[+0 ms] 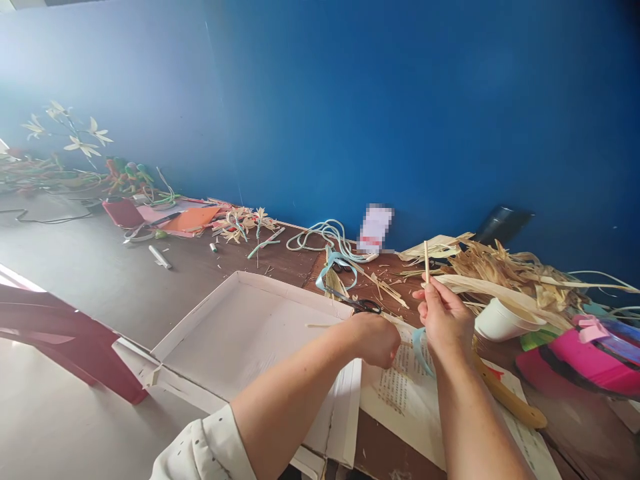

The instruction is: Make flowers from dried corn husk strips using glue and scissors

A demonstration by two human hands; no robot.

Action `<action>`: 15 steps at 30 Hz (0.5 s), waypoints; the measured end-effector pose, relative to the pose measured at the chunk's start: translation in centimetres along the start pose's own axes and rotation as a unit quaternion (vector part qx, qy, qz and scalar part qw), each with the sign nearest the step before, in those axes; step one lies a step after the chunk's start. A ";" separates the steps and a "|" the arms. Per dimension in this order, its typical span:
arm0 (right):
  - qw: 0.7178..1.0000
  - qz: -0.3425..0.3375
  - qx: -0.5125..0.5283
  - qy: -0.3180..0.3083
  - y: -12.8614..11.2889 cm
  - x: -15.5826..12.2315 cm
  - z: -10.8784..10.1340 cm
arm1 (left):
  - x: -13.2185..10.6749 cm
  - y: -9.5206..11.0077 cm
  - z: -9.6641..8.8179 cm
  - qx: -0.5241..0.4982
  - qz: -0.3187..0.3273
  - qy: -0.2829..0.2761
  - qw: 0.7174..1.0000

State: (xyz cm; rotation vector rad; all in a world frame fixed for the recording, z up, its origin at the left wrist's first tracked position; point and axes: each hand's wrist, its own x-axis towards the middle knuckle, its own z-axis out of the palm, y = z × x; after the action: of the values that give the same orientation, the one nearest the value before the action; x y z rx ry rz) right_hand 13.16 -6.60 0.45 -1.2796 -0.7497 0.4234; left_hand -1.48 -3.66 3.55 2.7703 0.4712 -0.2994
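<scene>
My right hand [445,317] pinches a thin pale stick [427,260], which points upward from the fingertips. Lower and to the left, my left hand [377,340] is curled closed over a printed sheet [400,400]. Its fingers face away, so whatever it may grip is hidden. Black-handled scissors [367,306] lie just beyond it, at the edge of a shallow white box lid [240,333]. A light blue ribbon loop [423,353] shows between my wrists, and another blue ribbon [333,267] lies behind the scissors.
Dried husks [505,267] pile up at the right, beside a white cup [507,320] and a pink bag [590,357]. A curved yellow object [515,400] lies by my right forearm. A phone [376,228] leans on the blue wall. A red stool [65,340] stands left.
</scene>
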 end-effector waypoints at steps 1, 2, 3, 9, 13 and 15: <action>1.000 0.002 -0.002 0.001 0.1 0.0 0.0 | 0.1 -0.1 0.1 -0.005 -0.004 0.014 1.000; 1.000 0.003 -0.003 0.001 0.1 0.1 0.0 | 0.3 -0.3 0.3 -0.012 -0.009 0.031 0.999; 1.000 0.003 -0.004 0.003 0.2 0.1 0.0 | 0.5 -0.4 0.6 -0.003 -0.027 0.068 0.997; 1.000 -0.003 -0.017 0.003 0.4 0.2 0.1 | 1.6 -0.9 1.9 0.045 -0.050 0.217 0.974; 1.000 -0.007 -0.016 0.002 0.4 0.2 0.0 | 1.8 -0.9 2.3 0.065 -0.040 0.220 0.972; 1.000 -0.013 -0.016 -0.001 0.4 0.2 0.1 | 1.8 -0.8 2.4 0.075 -0.031 0.225 0.971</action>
State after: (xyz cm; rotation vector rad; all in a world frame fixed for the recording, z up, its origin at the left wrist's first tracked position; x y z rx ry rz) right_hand 13.31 -6.32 0.12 -1.2988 -0.7777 0.3925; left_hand -0.46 -3.26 0.68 2.9737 0.6663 0.3034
